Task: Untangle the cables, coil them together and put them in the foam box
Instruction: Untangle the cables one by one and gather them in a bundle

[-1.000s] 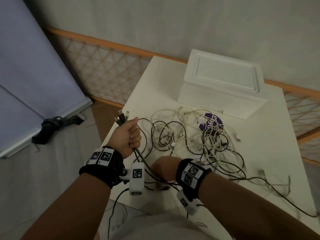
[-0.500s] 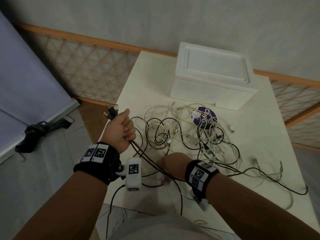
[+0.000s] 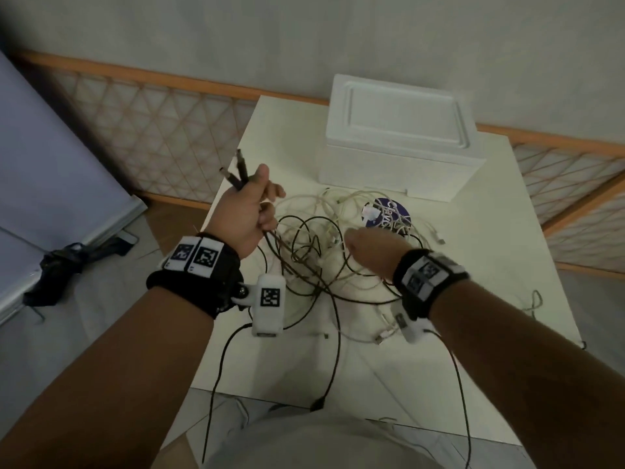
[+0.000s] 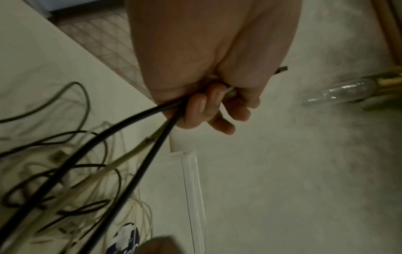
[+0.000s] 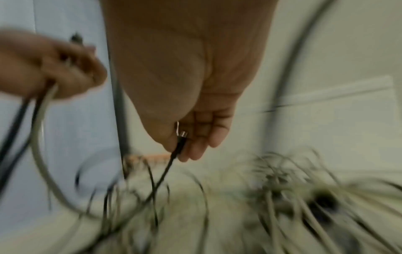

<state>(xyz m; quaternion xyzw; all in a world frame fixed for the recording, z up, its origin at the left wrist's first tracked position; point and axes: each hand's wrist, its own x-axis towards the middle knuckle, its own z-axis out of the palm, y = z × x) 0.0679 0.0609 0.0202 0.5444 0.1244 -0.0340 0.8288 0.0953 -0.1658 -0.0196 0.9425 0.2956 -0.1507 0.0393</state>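
Untangling step, early by the look of it: most cables [image 3: 338,252] lie in a black-and-white snarl on the table [image 3: 473,265], near side of the foam box [image 3: 399,137], whose lid is on.

Left hand [image 3: 245,214] raised at the table's left edge, fist clamped on a bundle of cable ends; two black plugs [image 3: 236,174] stick up out of it, strands trail down right into the snarl.

Right hand [image 3: 372,252] over the snarl's middle, thumb and fingers pinching one black plug [image 5: 182,137]; its lead runs down into the tangle.

Next move, as I judge it: carry that plug left to join the bundle, drawing the lead gently free of the loops. Box well beyond both hands, far side.
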